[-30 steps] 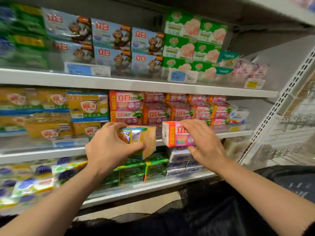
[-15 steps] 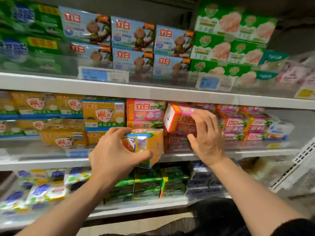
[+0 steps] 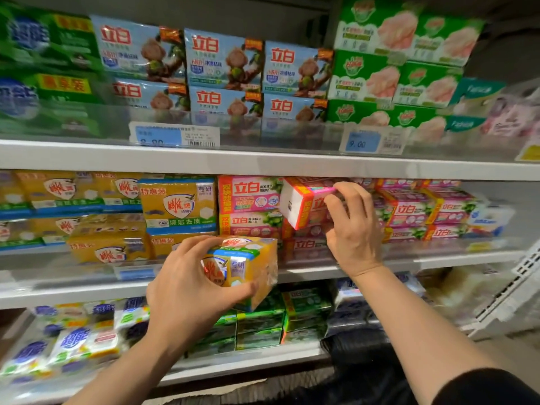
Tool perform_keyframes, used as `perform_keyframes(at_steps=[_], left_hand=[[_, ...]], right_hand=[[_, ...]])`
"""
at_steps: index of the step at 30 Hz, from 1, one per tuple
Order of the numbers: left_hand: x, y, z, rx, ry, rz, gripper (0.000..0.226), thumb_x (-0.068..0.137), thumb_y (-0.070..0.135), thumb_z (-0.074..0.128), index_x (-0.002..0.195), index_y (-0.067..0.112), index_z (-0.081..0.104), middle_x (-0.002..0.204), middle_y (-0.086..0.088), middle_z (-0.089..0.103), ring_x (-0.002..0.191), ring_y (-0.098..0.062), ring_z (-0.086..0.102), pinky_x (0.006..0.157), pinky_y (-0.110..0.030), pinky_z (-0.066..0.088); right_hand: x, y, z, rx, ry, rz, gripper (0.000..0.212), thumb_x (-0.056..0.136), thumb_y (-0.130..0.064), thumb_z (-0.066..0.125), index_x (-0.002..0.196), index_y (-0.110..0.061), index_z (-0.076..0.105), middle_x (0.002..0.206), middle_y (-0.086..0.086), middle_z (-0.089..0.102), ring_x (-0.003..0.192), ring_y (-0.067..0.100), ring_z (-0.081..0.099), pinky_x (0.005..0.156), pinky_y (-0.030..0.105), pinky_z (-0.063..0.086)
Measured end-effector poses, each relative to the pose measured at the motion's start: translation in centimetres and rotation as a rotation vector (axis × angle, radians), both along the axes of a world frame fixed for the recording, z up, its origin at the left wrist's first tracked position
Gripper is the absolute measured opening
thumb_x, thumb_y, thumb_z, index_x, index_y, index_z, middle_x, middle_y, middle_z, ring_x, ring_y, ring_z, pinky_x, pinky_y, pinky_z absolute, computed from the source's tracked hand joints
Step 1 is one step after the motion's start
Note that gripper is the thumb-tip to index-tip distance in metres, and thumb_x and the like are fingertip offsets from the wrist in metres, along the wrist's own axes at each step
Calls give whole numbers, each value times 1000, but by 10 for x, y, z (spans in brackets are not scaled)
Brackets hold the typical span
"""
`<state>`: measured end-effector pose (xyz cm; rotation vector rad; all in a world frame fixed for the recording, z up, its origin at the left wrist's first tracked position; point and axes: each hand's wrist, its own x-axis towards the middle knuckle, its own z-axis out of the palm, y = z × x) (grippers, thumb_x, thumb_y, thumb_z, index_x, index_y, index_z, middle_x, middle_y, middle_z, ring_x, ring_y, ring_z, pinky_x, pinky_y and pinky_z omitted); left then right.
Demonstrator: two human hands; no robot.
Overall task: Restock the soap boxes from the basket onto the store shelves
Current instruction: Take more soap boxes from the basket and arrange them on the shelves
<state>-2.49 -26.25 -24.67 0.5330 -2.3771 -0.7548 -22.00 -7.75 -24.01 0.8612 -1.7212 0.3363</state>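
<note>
My left hand [image 3: 187,290] grips a yellow soap pack [image 3: 251,264] with a blue and green band, held in front of the middle shelf's front edge [image 3: 73,293]. Higher and to the right, my right hand [image 3: 350,229] holds a pink and white soap box [image 3: 304,203], tilted, with its white end facing left. That box is inside the middle shelf, against the stack of matching pink boxes [image 3: 251,206]. The basket is not in view.
Yellow soap packs [image 3: 178,206] fill the middle shelf's left side, more pink boxes [image 3: 409,211] its right. The upper shelf [image 3: 263,162] carries blue and green packs. Green and blue packs sit on the lower shelf [image 3: 257,325]. A white perforated upright [image 3: 523,273] stands at right.
My right hand has lifted the pink box from below the middle shelf up into it, onto the pink stack. My left hand keeps the yellow pack near the shelf edge. The view moved closer.
</note>
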Motion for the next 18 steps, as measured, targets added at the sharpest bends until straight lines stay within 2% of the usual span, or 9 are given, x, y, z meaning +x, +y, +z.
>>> perform_keyframes(at_steps=[3,5,6,8,9,14,16,18], left_hand=[[2,-2,0,29,5,6,97,37,83,53,120,34,62,123,16,57,109,-7,53,86,-40,51],[2,-3,0,50,2,9,98,37,83,53,121,34,61,124,15,57,107,-4,51,86,-39,51],[3,-4,0,58,6,12,98,37,82,53,121,34,61,124,15,57,105,-4,50,85,-38,51],[3,-5,1,62,12,23,98,37,82,53,121,34,61,123,15,57,104,-4,50,82,-37,52],[3,-5,0,58,10,30,98,36,83,53,121,34,61,122,15,58,103,-5,51,81,-36,52],[4,-3,-1,55,2,44,99,35,82,52,121,35,61,121,16,57,103,-6,52,74,-34,51],[3,-2,-2,50,3,41,99,35,82,52,121,33,62,122,16,57,104,-7,53,74,-32,49],[3,-1,-3,48,5,37,99,35,81,52,121,32,62,123,15,58,107,-8,54,75,-32,50]], right_hand=[[3,-2,0,-11,-73,13,43,61,6,58,102,-7,52,120,12,44,113,32,44,98,41,46],[7,-4,-1,-41,-148,37,41,66,-16,70,101,-7,52,121,11,42,115,31,43,99,42,45],[11,-6,-2,-69,-187,51,46,69,-32,73,102,-7,53,122,11,42,116,31,42,100,41,43],[19,-13,-3,-146,-253,83,62,71,-56,71,103,-6,54,125,11,41,120,30,41,105,37,38],[22,-18,-3,-192,-275,91,66,71,-62,70,103,-6,53,126,12,40,120,30,41,105,35,36],[32,-32,-10,-423,-504,75,59,69,-56,69,107,-15,49,136,21,35,126,33,37,98,34,39],[35,-34,-11,-483,-649,110,63,67,-53,71,112,-14,50,139,21,34,127,24,31,91,20,35],[33,-34,-11,-520,-707,134,65,65,-42,81,112,-9,51,136,20,37,120,9,28,81,7,27]])
